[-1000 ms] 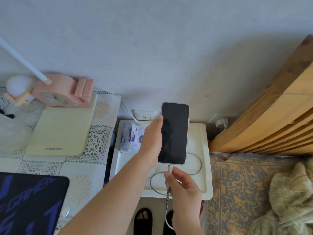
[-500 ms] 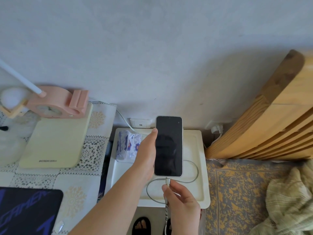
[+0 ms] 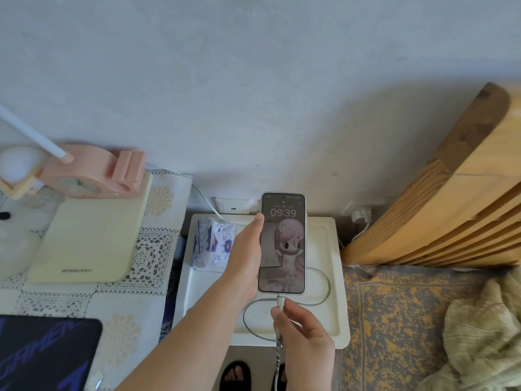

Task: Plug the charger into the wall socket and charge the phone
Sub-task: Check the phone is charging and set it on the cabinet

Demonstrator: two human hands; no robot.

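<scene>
Connector [image 3: 280,301] seating under phone [image 3: 282,244]; screen lighting. Left hand [image 3: 245,253] gripping phone, right hand [image 3: 303,338] pinching connector; charging likely starting.

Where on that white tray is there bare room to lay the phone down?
The right part of the tray is free, between the phone and the raised right rim. The back left corner is taken by the tissue pack. The front middle is crowded with loops of cable.

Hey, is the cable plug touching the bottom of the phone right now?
Touching. The head view shows the cable plug meeting the bottom edge of the phone with no gap, pinched by the right hand; the left hand holds the phone.
</scene>
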